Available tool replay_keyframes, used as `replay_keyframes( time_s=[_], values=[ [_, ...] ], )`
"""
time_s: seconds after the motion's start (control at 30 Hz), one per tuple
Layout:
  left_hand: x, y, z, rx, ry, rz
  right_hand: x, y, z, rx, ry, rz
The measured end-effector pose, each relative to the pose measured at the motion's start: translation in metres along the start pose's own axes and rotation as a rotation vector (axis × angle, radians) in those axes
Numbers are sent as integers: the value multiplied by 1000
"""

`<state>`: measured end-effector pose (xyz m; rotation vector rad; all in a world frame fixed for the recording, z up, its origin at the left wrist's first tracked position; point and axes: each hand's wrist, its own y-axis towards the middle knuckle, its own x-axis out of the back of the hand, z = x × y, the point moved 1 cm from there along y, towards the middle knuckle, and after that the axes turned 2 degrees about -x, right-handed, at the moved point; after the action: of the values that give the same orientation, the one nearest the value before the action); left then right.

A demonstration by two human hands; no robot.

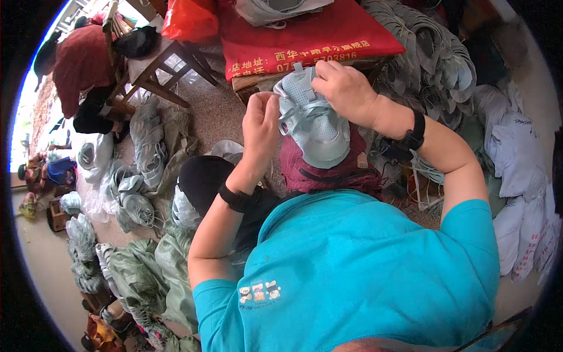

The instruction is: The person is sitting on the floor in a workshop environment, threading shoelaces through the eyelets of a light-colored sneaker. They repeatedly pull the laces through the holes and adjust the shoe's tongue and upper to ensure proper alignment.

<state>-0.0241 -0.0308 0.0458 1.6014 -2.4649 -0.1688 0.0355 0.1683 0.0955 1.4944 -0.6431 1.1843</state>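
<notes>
A pale blue-grey shoe upper (319, 132) with mesh panels and a flat lace (314, 111) rests over my lap, its rounded toe toward me. Beside its left edge is my left hand (261, 126), thumb and fingers pinched together; whatever lies between the fingertips is too small to make out. My right hand (346, 91) curls over the upper's far right edge near the tongue (298, 73), with its fingers closed on that edge. Under the toe lies dark maroon cloth (328, 176). Both wrists wear black bands.
Ahead stands a low wooden table with a red printed cloth (311, 35), more grey uppers (281, 10) on it. Bundled grey pieces (434, 53) are heaped at the right, beside white sacks (519, 158). At left are tied bundles (146, 141), green sacks (138, 267) and a wooden stool (155, 64).
</notes>
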Motion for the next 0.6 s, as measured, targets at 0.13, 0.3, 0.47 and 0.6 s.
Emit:
replay_keyframes(
  time_s=[0.13, 0.3, 0.47, 0.6],
  values=[
    [4, -13, 5, 107, -70, 16, -2, 1, 4, -112, 215, 86],
    [6, -20, 12, 94, -110, 55, -17, 1, 2, -346, 328, 110],
    [7, -24, 8, 156, -224, 63, -14, 7, 2, -413, 491, 140],
    [8, -26, 13, 165, -282, 47, -6, 17, 15, -219, 352, 47]
  ],
)
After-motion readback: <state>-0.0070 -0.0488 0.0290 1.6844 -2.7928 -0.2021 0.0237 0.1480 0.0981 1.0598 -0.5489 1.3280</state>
